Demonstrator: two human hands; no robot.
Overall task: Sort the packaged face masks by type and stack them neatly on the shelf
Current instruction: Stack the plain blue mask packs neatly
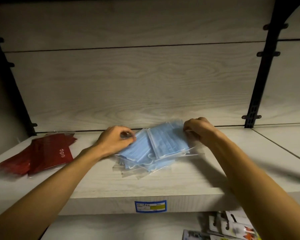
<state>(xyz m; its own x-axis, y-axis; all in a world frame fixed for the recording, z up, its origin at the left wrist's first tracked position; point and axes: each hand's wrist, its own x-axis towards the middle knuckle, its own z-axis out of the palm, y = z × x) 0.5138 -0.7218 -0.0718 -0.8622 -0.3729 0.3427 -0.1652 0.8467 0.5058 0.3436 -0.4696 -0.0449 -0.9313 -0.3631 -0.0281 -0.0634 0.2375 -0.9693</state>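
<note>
We pinch the blue mask packs [152,146] at opposite ends, left hand [115,140] and right hand [198,129] closed on the plastic, likely to square the mid-shelf [145,184] pile. The red packs [42,153], printed "diplo" or similar, lie well apart at left. The shelf-edge price label [150,206] is unreadable.

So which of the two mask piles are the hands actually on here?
The blue masks pile in clear bags at mid-shelf: the left hand and right hand pinch its two ends. The red packets pile lies untouched further left.
</note>
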